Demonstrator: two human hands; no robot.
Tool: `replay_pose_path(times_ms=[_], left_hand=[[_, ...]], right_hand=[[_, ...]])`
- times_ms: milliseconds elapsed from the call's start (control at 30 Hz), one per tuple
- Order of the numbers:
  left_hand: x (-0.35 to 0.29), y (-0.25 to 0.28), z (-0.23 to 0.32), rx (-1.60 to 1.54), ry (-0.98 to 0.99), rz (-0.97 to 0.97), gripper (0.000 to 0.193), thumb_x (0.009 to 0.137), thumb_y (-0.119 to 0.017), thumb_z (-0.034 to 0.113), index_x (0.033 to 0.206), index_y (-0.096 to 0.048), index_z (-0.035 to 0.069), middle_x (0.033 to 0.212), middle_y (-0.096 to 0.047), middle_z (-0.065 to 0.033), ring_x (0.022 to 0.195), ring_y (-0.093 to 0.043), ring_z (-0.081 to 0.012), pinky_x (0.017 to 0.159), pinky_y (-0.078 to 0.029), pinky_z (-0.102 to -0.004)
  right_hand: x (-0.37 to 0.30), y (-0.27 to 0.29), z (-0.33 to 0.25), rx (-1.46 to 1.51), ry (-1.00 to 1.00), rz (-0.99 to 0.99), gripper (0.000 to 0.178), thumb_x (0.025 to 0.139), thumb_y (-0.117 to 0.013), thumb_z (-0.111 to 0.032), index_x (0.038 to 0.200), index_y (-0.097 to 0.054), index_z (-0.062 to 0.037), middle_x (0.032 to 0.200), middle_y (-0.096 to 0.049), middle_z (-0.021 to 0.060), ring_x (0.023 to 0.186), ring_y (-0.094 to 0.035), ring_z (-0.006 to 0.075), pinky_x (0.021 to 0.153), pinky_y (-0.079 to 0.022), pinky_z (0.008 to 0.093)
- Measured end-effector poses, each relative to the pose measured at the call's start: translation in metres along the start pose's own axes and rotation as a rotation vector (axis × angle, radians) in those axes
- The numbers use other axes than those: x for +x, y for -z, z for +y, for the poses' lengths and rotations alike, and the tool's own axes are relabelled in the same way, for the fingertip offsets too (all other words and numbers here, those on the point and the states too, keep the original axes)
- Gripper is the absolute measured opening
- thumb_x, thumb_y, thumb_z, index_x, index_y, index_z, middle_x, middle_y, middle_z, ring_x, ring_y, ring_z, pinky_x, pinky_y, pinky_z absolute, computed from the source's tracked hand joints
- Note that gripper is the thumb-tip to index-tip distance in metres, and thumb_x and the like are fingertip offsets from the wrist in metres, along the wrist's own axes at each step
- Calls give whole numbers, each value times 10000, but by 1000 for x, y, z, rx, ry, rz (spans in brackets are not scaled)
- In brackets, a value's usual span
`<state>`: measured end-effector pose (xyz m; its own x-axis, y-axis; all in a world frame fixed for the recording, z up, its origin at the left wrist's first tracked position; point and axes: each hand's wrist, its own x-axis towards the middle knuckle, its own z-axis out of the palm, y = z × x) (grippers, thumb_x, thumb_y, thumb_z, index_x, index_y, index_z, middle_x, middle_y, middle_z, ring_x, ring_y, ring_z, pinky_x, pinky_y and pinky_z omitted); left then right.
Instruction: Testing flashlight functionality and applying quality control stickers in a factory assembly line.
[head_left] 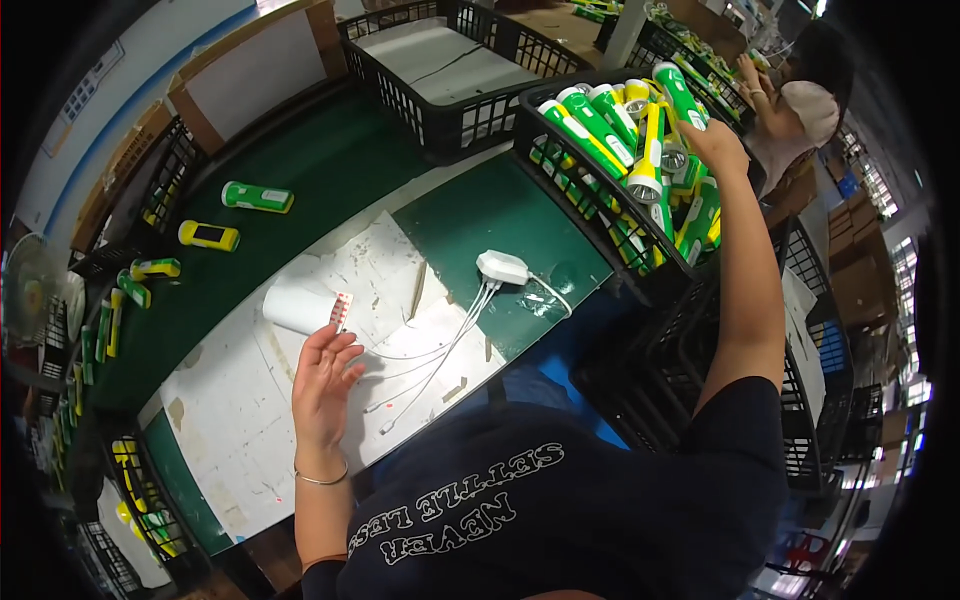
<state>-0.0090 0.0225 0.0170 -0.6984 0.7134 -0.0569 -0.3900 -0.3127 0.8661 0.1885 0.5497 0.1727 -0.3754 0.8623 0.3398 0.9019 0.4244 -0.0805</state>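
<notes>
My right hand [715,148] is closed around the body of a green and white flashlight [676,90] at the far right corner of a black crate. That crate [590,215] is heaped with green, yellow and white flashlights [598,125]. Over the white work surface, my left hand [325,380] is half curled, fingers apart, seemingly with nothing in it. Just beyond its fingertips is a small strip with red marks [341,312], beside a white roll [297,308]. A white charging block [503,267] lies on the green tabletop, its several white cables [445,345] trailing toward me.
Several flashlights [258,197] lie along a dark green belt [330,165] on the left. A black crate [460,125] with a pale lining stands at the back. More black crates [690,350] are stacked at my right. Another person [800,110] works at the far right.
</notes>
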Motion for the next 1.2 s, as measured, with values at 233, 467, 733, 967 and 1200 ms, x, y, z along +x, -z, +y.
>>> replay_pose_path(times_ms=[233, 467, 733, 967, 1200], left_hand=[[3, -2, 5, -16, 14, 47, 488, 831, -569, 246, 1245, -415, 40, 1147, -535, -80, 1019, -537, -179, 849, -430, -304], [6, 8, 4, -7, -4, 85, 457, 863, -530, 258, 1252, -417, 49, 1142, -551, -77, 1000, -554, -175, 831, -450, -316], [26, 8, 10, 11, 18, 173, 449, 843, -566, 235, 1223, -434, 36, 1101, -563, -80, 951, -569, -173, 814, -465, -313], [56, -3, 16, 92, 85, 170, 417, 860, -543, 249, 1211, -441, 48, 1079, -580, -62, 931, -574, -162, 811, -465, -304], [80, -19, 23, 138, 134, 188, 346, 871, -521, 204, 1171, -465, 43, 1034, -597, -72, 902, -569, -147, 780, -447, -277]], right_hand=[[28, -18, -21, -277, -51, -60, 682, 740, -581, -505, 1319, -390, -201, 1150, -598, 123, 997, -606, 290, 805, -489, 423], [71, -48, -27, -252, -201, -160, 630, 751, -625, -462, 1286, -432, -192, 1185, -581, 85, 1063, -580, 256, 814, -492, 398], [128, -81, 3, -221, -346, -152, 586, 782, -611, -469, 1267, -452, -183, 1190, -578, 74, 1066, -576, 271, 816, -492, 420], [160, -87, 11, -133, -446, -94, 625, 754, -624, -532, 1243, -475, -173, 1189, -580, 80, 1069, -574, 273, 842, -477, 427], [192, -122, 64, 6, -566, -53, 675, 754, -617, -516, 1263, -425, -117, 1214, -559, 111, 1095, -555, 286, 871, -457, 423]])
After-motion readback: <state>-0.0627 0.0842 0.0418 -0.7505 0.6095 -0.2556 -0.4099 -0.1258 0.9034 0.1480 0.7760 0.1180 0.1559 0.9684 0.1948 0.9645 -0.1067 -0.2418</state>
